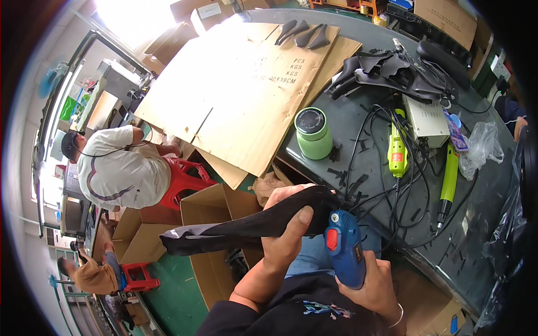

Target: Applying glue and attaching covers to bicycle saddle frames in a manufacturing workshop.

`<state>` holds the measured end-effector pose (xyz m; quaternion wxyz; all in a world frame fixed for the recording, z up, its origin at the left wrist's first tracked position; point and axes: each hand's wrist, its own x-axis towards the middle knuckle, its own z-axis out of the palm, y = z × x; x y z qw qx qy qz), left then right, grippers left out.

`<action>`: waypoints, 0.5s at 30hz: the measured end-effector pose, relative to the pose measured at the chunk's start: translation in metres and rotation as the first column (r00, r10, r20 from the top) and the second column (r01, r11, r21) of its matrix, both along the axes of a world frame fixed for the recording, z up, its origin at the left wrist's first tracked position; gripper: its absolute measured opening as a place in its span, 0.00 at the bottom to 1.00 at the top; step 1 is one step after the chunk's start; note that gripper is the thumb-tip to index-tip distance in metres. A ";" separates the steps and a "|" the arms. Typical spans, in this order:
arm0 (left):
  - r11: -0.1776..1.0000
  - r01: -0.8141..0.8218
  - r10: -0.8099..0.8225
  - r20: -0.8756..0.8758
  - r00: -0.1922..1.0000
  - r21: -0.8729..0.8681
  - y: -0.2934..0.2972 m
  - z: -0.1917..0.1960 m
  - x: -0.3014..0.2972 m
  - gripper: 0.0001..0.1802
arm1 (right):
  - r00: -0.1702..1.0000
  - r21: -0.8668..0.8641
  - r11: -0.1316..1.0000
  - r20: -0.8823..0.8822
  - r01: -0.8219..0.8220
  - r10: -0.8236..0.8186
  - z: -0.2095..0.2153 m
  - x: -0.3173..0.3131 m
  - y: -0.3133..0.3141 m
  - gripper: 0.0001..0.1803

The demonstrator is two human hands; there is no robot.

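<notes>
Left hand [288, 238] closed round long, curved, grey-streaked black piece [252, 225] — right hand [376, 284] wrapped round blue tool [349, 259]

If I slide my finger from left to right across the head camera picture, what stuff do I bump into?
White shirt → larger red stool → wearer's left hand → blue power tool → first yellow-green tool → second yellow-green tool → clear plastic bag.

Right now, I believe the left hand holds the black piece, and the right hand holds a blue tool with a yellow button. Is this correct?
Not quite: the button is red, as the head view shows. The left hand does hold the black piece, and the right hand the blue tool.
</notes>
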<state>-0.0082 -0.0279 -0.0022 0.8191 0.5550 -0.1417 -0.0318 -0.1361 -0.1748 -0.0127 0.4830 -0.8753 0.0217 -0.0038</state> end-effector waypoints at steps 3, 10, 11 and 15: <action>0.992 0.076 -0.078 -0.016 0.997 -0.097 -0.005 0.002 -0.002 0.17 | 0.997 0.039 0.999 0.074 -0.034 0.031 0.003 0.003 0.000 0.29; 0.991 0.129 -0.127 -0.064 0.990 0.022 0.002 0.007 -0.001 0.17 | 0.996 0.013 0.999 0.078 -0.034 0.033 0.007 0.004 0.000 0.29; 0.991 0.129 -0.127 -0.065 0.990 0.022 0.003 0.010 0.000 0.17 | 0.996 -0.027 0.999 0.081 -0.031 0.034 0.007 0.003 0.000 0.29; 0.970 0.211 -0.182 -0.216 0.959 0.119 0.006 0.031 0.005 0.15 | 0.999 -0.057 0.998 0.045 -0.012 0.015 -0.003 -0.002 -0.002 0.32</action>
